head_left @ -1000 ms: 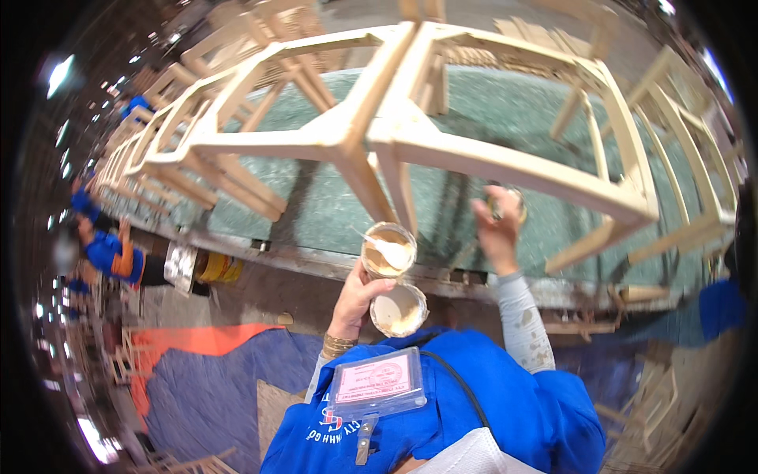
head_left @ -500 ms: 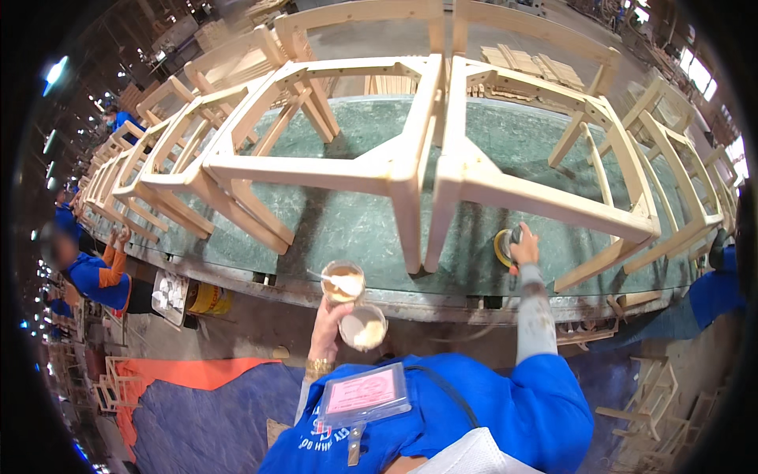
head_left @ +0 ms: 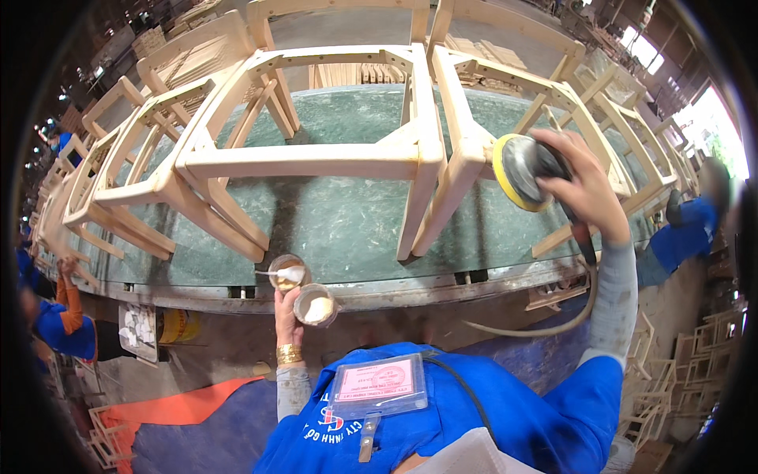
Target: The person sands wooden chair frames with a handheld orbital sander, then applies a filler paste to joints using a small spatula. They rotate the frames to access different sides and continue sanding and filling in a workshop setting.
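The right hand [head_left: 586, 188] is gripping one round sander [head_left: 523, 170], fingers wrapped over its dark body, and is holding its yellow-rimmed disc upright, facing toward nine o'clock, just beside the side rail of the nearer right chair frame [head_left: 474, 150]; whether the disc is touching the wood cannot be told. One hose [head_left: 553, 316] is trailing from the tool past the wrist toward six o'clock. The left hand [head_left: 288, 304] is clenching two small round cups at once: one [head_left: 318, 306] is holding pale filler at the hand's three o'clock, and the other [head_left: 286, 273], at its twelve o'clock, is carrying one thin spatula [head_left: 272, 273] lying across its rim. Both cups are hovering at the near edge of the green-topped workbench [head_left: 339, 221]. Two bare wooden chair frames are standing side by side at the centre of the bench, the left one [head_left: 316, 158] at eleven o'clock from the cups, and more frames are lining the bench toward nine o'clock and two o'clock. One badge holder [head_left: 377, 385] is hanging on the blue jacket at six o'clock. Two other people in blue are standing near, one [head_left: 55, 324] at eight o'clock and one [head_left: 679, 237] at three o'clock.
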Demonstrator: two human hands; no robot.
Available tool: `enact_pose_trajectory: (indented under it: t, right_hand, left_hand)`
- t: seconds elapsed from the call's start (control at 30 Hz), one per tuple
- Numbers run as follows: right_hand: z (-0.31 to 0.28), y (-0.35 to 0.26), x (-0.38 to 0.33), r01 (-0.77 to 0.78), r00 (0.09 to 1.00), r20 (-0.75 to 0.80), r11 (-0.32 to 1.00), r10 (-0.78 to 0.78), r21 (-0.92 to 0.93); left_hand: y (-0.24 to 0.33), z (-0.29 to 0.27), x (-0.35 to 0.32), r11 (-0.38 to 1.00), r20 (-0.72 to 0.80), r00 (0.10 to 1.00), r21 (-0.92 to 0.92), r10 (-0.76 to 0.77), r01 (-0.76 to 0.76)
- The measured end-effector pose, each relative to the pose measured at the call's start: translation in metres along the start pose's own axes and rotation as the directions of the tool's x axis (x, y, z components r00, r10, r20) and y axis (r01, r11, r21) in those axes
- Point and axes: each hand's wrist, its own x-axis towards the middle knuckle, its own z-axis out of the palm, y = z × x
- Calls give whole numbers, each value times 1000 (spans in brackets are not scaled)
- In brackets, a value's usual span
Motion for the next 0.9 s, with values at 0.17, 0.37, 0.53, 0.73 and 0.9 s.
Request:
enact_pose_trajectory:
  t: [0.17, 0.37, 0.53, 0.73, 0.9]
  right_hand:
    - [-15, 32, 45, 4, 977, 212, 997, 12, -76]
    - [-8, 40, 55, 89, 946, 304, 991, -114, 96]
    - [-21, 65, 68, 234, 898, 375, 972, -229, 34]
    - [-9, 88, 98, 333, 777, 465, 903, -425, 270]
    - [-16, 132, 114, 252, 763, 509, 908, -399, 334]
  left_hand:
    - [-16, -42, -40, 991, -129, 986, -73, 106, -116]
    - [-38, -57, -110, 933, -358, 897, -150, 258, -328]
    - [-68, -45, -175, 837, -518, 794, -242, 317, -491]
    - [-94, 4, -254, 792, -609, 647, -49, 459, -608]
    - [-97, 8, -273, 649, -738, 548, -199, 395, -735]
